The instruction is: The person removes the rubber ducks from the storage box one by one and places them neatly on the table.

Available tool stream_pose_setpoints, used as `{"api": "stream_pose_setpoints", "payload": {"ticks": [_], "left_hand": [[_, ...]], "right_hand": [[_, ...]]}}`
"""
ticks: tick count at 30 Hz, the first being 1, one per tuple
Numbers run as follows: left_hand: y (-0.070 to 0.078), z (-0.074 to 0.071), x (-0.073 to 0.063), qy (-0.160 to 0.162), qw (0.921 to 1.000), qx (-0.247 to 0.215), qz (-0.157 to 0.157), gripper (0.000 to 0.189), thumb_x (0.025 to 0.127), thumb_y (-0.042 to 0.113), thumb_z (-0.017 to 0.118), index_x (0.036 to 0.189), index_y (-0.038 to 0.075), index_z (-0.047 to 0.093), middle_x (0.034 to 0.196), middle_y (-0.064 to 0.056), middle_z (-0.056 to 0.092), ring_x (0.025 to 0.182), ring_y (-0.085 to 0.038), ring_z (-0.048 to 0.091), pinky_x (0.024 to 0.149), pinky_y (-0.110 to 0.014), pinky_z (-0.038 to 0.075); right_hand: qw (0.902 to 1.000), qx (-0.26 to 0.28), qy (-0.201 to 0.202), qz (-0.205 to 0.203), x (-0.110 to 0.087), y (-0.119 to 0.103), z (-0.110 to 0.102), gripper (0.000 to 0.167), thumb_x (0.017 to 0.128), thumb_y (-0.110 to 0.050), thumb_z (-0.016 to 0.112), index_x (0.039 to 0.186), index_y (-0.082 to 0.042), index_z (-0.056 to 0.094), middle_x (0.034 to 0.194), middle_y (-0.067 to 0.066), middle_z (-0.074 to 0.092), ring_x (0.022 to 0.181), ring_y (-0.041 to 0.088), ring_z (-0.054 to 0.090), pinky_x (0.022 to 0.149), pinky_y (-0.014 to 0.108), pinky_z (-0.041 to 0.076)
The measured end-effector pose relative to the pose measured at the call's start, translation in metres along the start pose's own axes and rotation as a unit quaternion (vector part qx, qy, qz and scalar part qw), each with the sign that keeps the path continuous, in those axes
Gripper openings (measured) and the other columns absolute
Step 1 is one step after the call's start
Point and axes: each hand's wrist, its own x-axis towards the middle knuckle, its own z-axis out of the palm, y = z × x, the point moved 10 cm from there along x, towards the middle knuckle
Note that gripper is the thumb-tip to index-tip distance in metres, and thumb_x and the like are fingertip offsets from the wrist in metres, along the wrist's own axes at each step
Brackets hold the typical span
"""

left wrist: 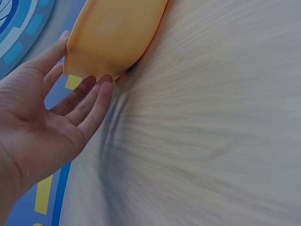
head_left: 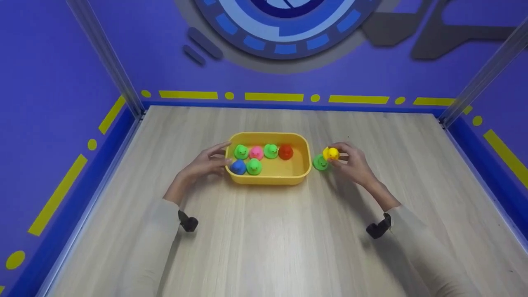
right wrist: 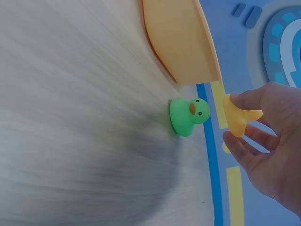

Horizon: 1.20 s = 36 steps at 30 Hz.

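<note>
My right hand (head_left: 352, 164) pinches a small yellow toy duck (head_left: 331, 154) between thumb and fingers. In the right wrist view this yellow duck (right wrist: 236, 117) is held clear of the table. Just left of and below it, a green duck (right wrist: 185, 115) sits upright on the table beside the tub's right end. My left hand (head_left: 206, 162) is at the left end of the yellow tub (head_left: 268, 180), its relaxed fingers touching the rim and end wall. Inside lie a blue duck (head_left: 238, 167), a pink duck (head_left: 256, 153), a red duck (head_left: 285, 152) and several green ducks (head_left: 254, 166).
The light wood table (head_left: 264, 239) is bounded at the back and sides by blue panels (head_left: 136, 74) with yellow markings. Metal posts (head_left: 109, 57) stand in the back corners. A black wrist device (head_left: 189, 222) sits at each sleeve cuff.
</note>
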Motion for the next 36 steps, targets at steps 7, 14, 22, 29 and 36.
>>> {"api": "stream_pose_setpoints", "payload": {"ticks": [7, 14, 22, 29, 36], "left_hand": [[0.002, -0.002, -0.003, -0.002, 0.9999, -0.008, 0.01, 0.074, 0.095, 0.026, 0.073, 0.16, 0.023, 0.037, 0.15, -0.018, 0.045, 0.105, -0.021, 0.065, 0.097, -0.048, 0.059], [0.003, -0.002, -0.004, 0.001, 0.9999, -0.005, 0.01, 0.074, 0.096, 0.023, 0.072, 0.16, 0.024, 0.036, 0.149, -0.017, 0.045, 0.108, -0.024, 0.064, 0.093, -0.046, 0.061], [0.002, -0.003, -0.006, 0.01, 0.9998, -0.008, 0.016, 0.074, 0.095, 0.022, 0.074, 0.159, 0.027, 0.037, 0.147, -0.014, 0.048, 0.101, -0.021, 0.066, 0.09, -0.044, 0.061], [0.003, -0.002, -0.006, 0.012, 0.9996, -0.013, 0.023, 0.075, 0.094, 0.024, 0.075, 0.159, 0.027, 0.037, 0.146, -0.014, 0.048, 0.103, -0.021, 0.066, 0.09, -0.044, 0.061], [0.001, 0.001, -0.005, 0.007, 0.9997, -0.021, 0.012, 0.076, 0.096, 0.023, 0.073, 0.161, 0.028, 0.034, 0.149, -0.016, 0.047, 0.099, -0.021, 0.066, 0.091, -0.044, 0.061]], "right_hand": [[1.0, -0.008, -0.001, -0.002, -0.001, 0.002, 0.003, 0.038, 0.091, 0.005, 0.071, 0.128, 0.005, 0.063, 0.128, 0.023, 0.061, 0.121, 0.039, 0.062, 0.099, 0.055, 0.056], [0.9999, -0.012, 0.005, 0.001, -0.003, 0.008, 0.001, 0.037, 0.091, 0.005, 0.071, 0.128, 0.006, 0.063, 0.129, 0.023, 0.061, 0.123, 0.04, 0.061, 0.099, 0.052, 0.056], [0.9998, -0.003, 0.017, -0.003, -0.005, 0.018, -0.001, 0.038, 0.09, 0.01, 0.07, 0.127, 0.011, 0.061, 0.129, 0.029, 0.059, 0.121, 0.045, 0.061, 0.097, 0.057, 0.055], [0.9995, 0.0, 0.027, 0.015, -0.009, 0.031, -0.005, 0.039, 0.089, 0.01, 0.07, 0.127, 0.012, 0.061, 0.128, 0.031, 0.057, 0.12, 0.047, 0.06, 0.099, 0.056, 0.053], [0.9982, -0.026, 0.005, 0.053, -0.013, 0.05, -0.001, 0.04, 0.091, 0.006, 0.07, 0.13, 0.009, 0.059, 0.131, 0.029, 0.057, 0.122, 0.045, 0.059, 0.102, 0.056, 0.053]]}}
